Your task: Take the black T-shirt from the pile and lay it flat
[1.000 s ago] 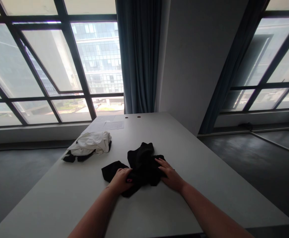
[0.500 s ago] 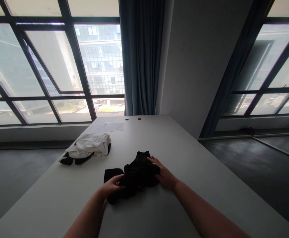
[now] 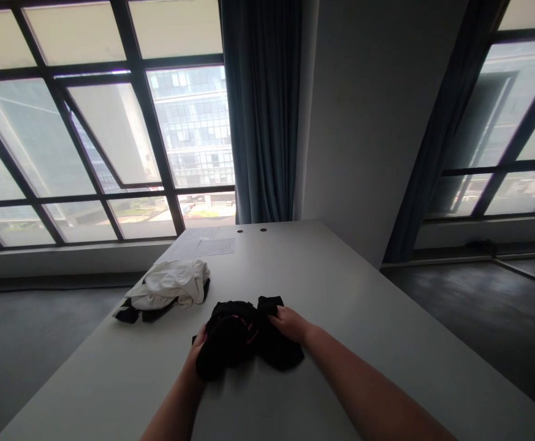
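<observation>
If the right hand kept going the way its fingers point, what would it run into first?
The right hand points left into the black garment it already grips. Beyond that bundle lies the left hand, mostly hidden under the cloth, though depth is hard to judge.

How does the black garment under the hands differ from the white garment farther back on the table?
The black garment is dark and gripped by both the left hand and right hand; the white garment is pale and untouched. The black one lies near the person, while the white one sits farther back to the left, on top of a darker piece. Both are crumpled on the table.
</observation>
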Available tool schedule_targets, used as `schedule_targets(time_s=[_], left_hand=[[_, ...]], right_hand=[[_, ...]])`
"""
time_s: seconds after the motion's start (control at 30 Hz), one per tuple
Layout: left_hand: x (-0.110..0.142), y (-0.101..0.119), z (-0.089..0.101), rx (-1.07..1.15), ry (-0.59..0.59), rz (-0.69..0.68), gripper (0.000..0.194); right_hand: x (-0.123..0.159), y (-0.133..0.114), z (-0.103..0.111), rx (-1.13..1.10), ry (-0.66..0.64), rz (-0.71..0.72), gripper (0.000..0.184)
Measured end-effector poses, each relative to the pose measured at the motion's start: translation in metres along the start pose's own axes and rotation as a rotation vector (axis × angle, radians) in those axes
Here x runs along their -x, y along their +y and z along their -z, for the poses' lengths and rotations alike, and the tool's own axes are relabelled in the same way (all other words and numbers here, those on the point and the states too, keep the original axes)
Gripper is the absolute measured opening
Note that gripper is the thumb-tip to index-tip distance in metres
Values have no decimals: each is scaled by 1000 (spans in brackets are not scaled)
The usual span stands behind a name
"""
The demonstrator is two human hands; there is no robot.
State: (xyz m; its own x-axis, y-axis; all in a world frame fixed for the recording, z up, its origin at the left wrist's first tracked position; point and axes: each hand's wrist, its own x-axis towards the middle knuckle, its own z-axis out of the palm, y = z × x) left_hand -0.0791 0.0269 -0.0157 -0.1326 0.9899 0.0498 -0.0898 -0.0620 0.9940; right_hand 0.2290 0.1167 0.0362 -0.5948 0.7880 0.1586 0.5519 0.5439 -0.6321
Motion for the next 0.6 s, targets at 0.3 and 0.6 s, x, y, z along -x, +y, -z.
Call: schedule_targets(time_s=[0.3,0.6], left_hand=[[4,8,-5,-90,2,2,61],[22,24,-16,-478,-166,-115,71]], right_hand=[[60,-22,6,264,-135,-191,40],[146,-34,41,133,-323,-528,34]])
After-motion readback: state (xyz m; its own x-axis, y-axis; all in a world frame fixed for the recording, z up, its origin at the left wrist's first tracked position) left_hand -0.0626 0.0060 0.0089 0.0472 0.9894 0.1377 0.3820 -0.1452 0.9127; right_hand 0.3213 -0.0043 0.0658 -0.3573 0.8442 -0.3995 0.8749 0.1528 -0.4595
